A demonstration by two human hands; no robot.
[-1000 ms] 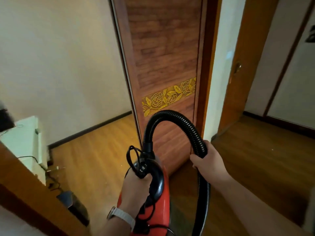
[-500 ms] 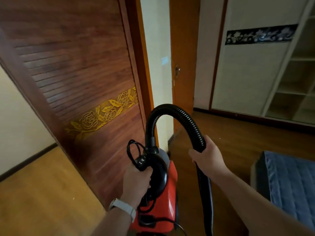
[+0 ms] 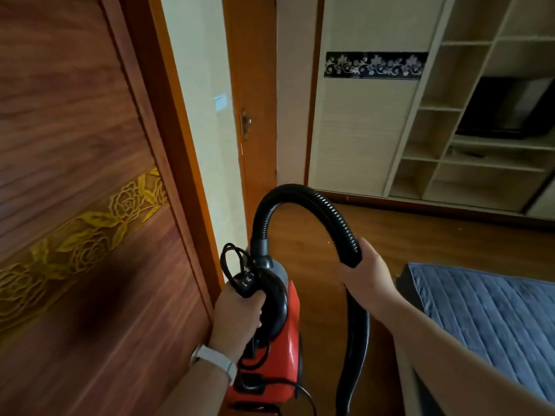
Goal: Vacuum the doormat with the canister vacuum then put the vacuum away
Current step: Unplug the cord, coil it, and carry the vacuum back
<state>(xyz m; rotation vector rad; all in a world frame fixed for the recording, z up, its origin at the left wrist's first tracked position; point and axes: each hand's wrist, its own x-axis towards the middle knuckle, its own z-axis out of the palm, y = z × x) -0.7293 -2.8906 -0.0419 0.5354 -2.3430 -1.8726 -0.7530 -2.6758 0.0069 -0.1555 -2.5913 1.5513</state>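
Currently, on the head view, I read both hands as closed on parts of the vacuum.

1. The left hand (image 3: pixel 237 313) grips the black handle on top of the red vacuum (image 3: pixel 289 340), fingers wrapped round it. A pale watch (image 3: pixel 214 360) sits on that wrist.
2. A loop of black cord (image 3: pixel 229 259) stands up just ahead of the handle, gathered at the left hand's fingers.
3. The right hand (image 3: pixel 365 280) is wrapped round the ribbed black hose (image 3: pixel 315 202). The hose rises from the front of the vacuum, arcs over to the right, passes through this hand and drops beside the vacuum's right side.
4. The vacuum is held low and centre, between the two forearms. Its lower end runs off the bottom edge, so I cannot tell whether it touches the floor (image 3: pixel 420 241).

Surroundings:
- A dark wooden door (image 3: pixel 75 130) with a gold rose band fills the left side, close beside the vacuum.
- A blue quilted pad (image 3: pixel 495 313) lies on the floor to the right, near the right forearm.
- Beyond it stands a pale shelf unit (image 3: pixel 432 163) holding a dark screen (image 3: pixel 510 109), next to a white panel (image 3: pixel 360 130) with a black floral strip.
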